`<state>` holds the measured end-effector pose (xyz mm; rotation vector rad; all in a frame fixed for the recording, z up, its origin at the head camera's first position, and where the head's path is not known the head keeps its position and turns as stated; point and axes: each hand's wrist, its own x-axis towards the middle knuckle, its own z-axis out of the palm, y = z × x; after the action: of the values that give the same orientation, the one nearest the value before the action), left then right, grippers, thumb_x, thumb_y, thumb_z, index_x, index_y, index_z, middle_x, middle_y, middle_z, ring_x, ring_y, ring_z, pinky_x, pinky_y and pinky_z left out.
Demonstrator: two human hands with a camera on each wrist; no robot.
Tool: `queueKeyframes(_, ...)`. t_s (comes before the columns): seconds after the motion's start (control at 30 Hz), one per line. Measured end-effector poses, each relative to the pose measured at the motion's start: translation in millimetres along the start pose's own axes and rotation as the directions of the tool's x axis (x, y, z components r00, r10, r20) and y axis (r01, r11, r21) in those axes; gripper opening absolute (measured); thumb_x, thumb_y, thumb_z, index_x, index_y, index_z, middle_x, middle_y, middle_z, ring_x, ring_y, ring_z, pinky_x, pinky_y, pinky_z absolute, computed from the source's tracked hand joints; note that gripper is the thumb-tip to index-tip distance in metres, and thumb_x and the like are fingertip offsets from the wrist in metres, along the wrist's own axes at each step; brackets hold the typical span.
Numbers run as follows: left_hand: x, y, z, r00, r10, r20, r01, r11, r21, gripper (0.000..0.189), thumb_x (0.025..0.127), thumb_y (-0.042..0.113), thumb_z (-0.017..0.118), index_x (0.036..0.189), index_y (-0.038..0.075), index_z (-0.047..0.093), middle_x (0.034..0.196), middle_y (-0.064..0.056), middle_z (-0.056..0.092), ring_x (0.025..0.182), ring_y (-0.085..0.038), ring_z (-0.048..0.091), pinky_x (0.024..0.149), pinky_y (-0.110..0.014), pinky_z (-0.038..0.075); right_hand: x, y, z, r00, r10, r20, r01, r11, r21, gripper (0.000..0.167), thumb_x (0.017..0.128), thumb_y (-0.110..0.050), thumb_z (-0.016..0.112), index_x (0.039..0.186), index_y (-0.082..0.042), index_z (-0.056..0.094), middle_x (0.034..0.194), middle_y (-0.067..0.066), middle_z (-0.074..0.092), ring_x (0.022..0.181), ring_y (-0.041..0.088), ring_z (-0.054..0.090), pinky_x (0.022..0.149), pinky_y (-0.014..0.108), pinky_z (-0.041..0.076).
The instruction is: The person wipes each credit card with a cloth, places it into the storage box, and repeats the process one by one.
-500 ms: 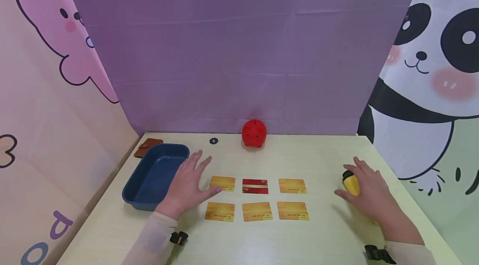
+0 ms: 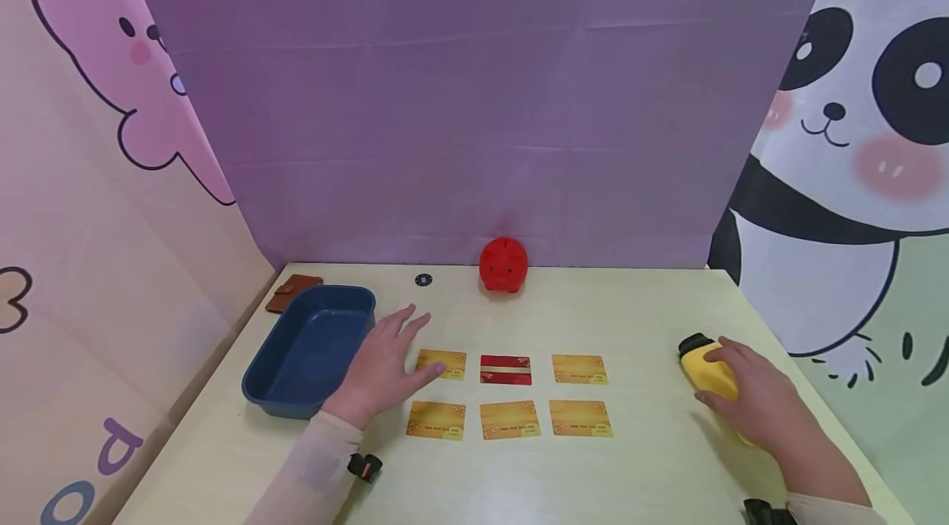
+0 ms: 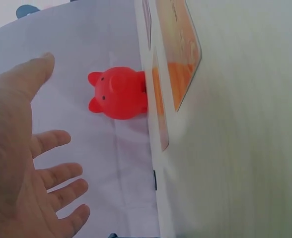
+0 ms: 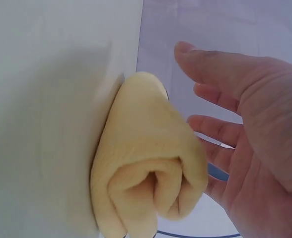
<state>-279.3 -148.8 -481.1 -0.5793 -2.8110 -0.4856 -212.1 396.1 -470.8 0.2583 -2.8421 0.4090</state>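
Observation:
My left hand [image 2: 381,372] hovers with fingers spread between the blue basin and the cards, its thumb in front of the back-left gold card [image 2: 437,356]. A red striped card [image 2: 506,370] and several more gold cards [image 2: 510,419] lie in two rows beside it. At the right, my right hand [image 2: 764,397] is next to a folded, soft yellow cloth item [image 2: 708,370] with a black end. In the right wrist view the folds of that yellow item [image 4: 146,144] face the camera, and the fingers stand apart behind it, not curled round it.
A blue basin [image 2: 255,381] stands on the table's left side, with a brown wallet [image 2: 292,292] behind it. Along the back are a small black disc [image 2: 423,279] and a red piggy bank [image 2: 503,265]. A purple backdrop [image 2: 474,96] rises behind the table.
My right hand has shifted right and nearer to me, uncovering more of the yellow item. My left hand has drifted slightly right. The cards have stayed put.

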Motion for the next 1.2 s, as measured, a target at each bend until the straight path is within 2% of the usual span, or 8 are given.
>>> queueKeyframes(0.3, 5.9, 5.2, 10.3, 0.998, -0.040, 0.043, 0.040, 0.999, 0.015, 0.072, 0.093, 0.050, 0.076, 0.155, 0.021, 0.052, 0.164, -0.010, 0.040, 0.149, -0.032, 0.038, 0.119, -0.057, 0.037, -6.2, 11, -2, 0.993, 0.059, 0.098, -0.056, 0.998, -0.034, 0.060, 0.086, -0.021, 0.084, 0.134, 0.004, 0.058, 0.148, 0.042, 0.039, 0.127, 0.065, 0.041, 0.095, 0.081, 0.040)
queueKeyframes(0.43, 8.8, 6.3, 13.4, 0.996, -0.063, 0.069, 0.061, 0.998, 0.023, 0.066, 0.094, 0.045, 0.077, 0.151, 0.021, 0.056, 0.162, -0.009, 0.044, 0.147, -0.031, 0.041, 0.118, -0.055, 0.039, -8.2, 16, 1, 0.986, 0.094, 0.134, -0.092, 0.996, -0.020, 0.062, 0.087, -0.022, 0.083, 0.135, 0.007, 0.056, 0.148, 0.044, 0.035, 0.127, 0.067, 0.039, 0.097, 0.082, 0.037)
queueKeyframes(0.6, 12.6, 6.0, 18.3, 0.987, -0.093, 0.135, 0.090, 0.996, 0.024, 0.059, 0.095, 0.043, 0.077, 0.147, 0.021, 0.061, 0.157, -0.008, 0.050, 0.142, -0.030, 0.048, 0.116, -0.050, 0.043, -11.8, 21, 8, 0.985, 0.092, 0.145, -0.098, 0.995, 0.031, 0.060, 0.090, -0.020, 0.080, 0.133, 0.012, 0.052, 0.143, 0.047, 0.036, 0.123, 0.069, 0.040, 0.099, 0.081, 0.036)
queueKeyframes(0.77, 13.7, 5.7, 19.4, 0.976, -0.113, 0.188, 0.124, 0.991, -0.044, 0.055, 0.095, 0.038, 0.078, 0.145, 0.019, 0.062, 0.152, -0.005, 0.054, 0.139, -0.028, 0.049, 0.116, -0.049, 0.044, -14.1, 22, 12, 0.990, 0.075, 0.121, -0.084, 0.994, 0.066, 0.060, 0.091, -0.015, 0.080, 0.133, 0.013, 0.048, 0.135, 0.043, 0.042, 0.120, 0.065, 0.044, 0.100, 0.078, 0.038)
queueKeyframes(1.0, 14.5, 1.5, 21.7, 0.976, -0.099, 0.195, 0.120, 0.988, -0.099, 0.051, 0.096, 0.032, 0.078, 0.143, 0.018, 0.063, 0.147, -0.002, 0.058, 0.136, -0.027, 0.050, 0.115, -0.049, 0.044, -14.5, 25, 13, 0.971, 0.143, 0.190, -0.156, 0.986, 0.058, 0.073, 0.093, -0.027, 0.079, 0.140, 0.011, 0.039, 0.133, 0.045, 0.040, 0.119, 0.063, 0.045, 0.099, 0.079, 0.039)
queueKeyframes(1.2, 17.1, -1.4, 23.6, 0.977, -0.099, 0.191, 0.123, 0.986, -0.117, 0.050, 0.095, 0.028, 0.080, 0.141, 0.016, 0.065, 0.144, -0.002, 0.060, 0.133, -0.027, 0.051, 0.113, -0.051, 0.044, -15.8, 26, 15, 0.977, 0.110, 0.180, -0.122, 0.991, 0.059, 0.080, 0.092, -0.026, 0.080, 0.147, 0.009, 0.034, 0.134, 0.046, 0.039, 0.119, 0.064, 0.045, 0.098, 0.079, 0.039)
